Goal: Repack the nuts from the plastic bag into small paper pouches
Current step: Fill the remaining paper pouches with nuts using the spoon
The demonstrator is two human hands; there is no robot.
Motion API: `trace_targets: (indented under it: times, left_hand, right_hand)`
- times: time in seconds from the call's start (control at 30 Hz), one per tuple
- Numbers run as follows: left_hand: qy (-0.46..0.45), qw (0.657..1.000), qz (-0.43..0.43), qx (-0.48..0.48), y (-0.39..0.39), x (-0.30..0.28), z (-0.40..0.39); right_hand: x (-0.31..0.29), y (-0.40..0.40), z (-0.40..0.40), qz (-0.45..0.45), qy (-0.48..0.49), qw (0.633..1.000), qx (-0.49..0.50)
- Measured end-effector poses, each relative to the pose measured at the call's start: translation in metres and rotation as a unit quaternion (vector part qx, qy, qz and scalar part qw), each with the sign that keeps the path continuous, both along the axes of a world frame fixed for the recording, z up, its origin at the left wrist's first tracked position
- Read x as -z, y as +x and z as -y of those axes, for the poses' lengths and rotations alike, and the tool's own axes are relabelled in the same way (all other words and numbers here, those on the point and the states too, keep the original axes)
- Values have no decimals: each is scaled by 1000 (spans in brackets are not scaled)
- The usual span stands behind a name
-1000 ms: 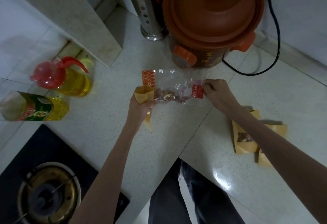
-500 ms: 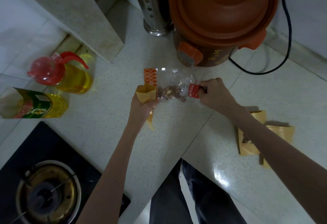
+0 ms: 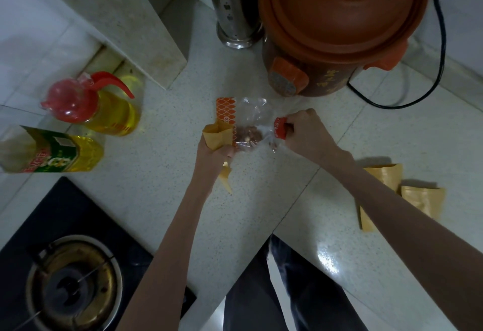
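Note:
A clear plastic bag (image 3: pixel 252 115) with orange-red printed ends is held above the counter, and brown nuts (image 3: pixel 247 134) are bunched at its left end. My left hand (image 3: pixel 213 154) grips a small tan paper pouch (image 3: pixel 218 136) whose open mouth meets that end of the bag. My right hand (image 3: pixel 305 132) pinches the bag's red right end (image 3: pixel 280 128) and holds it up. Two more paper pouches (image 3: pixel 386 175) (image 3: pixel 424 200) lie on the counter at the right, partly hidden by my right forearm.
A brown clay cooker (image 3: pixel 337 25) with a black cord (image 3: pixel 441 43) stands just behind the bag, beside a steel utensil holder (image 3: pixel 236 17). Two oil bottles (image 3: pixel 104 106) (image 3: pixel 52 150) stand at the left. A gas burner (image 3: pixel 70 283) sits at the lower left.
The bag has shortened between my hands as the right hand came closer and lifted its end. The nuts have slid left toward the pouch's mouth.

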State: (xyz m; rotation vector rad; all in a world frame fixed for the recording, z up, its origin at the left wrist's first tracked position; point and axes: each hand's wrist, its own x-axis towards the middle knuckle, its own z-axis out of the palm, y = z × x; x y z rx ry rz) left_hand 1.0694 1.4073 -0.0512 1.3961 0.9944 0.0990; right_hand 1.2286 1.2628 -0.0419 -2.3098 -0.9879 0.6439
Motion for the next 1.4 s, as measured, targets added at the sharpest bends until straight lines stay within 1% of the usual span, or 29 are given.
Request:
trace_targets:
  times: [0.07, 0.17, 0.3, 0.4, 0.5, 0.57, 0.67, 0.77, 0.87, 1.03, 1.13, 1.3, 1.4]
  left_hand:
    - [-11, 1000, 5, -1, -2, 2, 2]
    - [-27, 999, 19, 1, -3, 3, 4]
    - [-39, 999, 25, 4, -5, 5, 3]
    - [-35, 999, 25, 0, -4, 3, 4]
    - [-28, 999, 26, -4, -2, 1, 6]
    - [-33, 999, 24, -13, -3, 1, 6]
    - [-46, 998, 18, -29, -3, 0, 5]
    - [-48, 998, 10, -26, -2, 0, 5]
    - [-52, 998, 10, -38, -3, 0, 4]
    - [-58, 997, 12, -49, -2, -1, 4]
    - [-60, 997, 26, -45, -3, -3, 4]
    - [-59, 997, 15, -42, -2, -5, 5]
    - [-51, 998, 24, -17, -1, -6, 4]
  right_hand:
    - [1, -3, -2, -18, -21, 1000, -11]
    - [3, -11, -7, -48, -15, 999, -4]
    - [13, -21, -13, -110, 3, 991, 83]
    - [20, -20, -14, -182, -4, 971, 158]
    - [25, -15, -13, -216, -20, 955, 200]
    - [26, -14, -9, -226, -18, 950, 214]
    - [29, -12, -2, -244, 16, 945, 218]
    - [29, -11, 4, -259, -1, 939, 225]
    - [24, -12, 9, -277, 29, 931, 236]
    - [15, -7, 22, -260, 27, 929, 262]
    - [9, -3, 30, -272, 48, 917, 286]
    - [2, 2, 45, -261, 65, 921, 282]
    - [1, 4, 50, -266, 86, 912, 300]
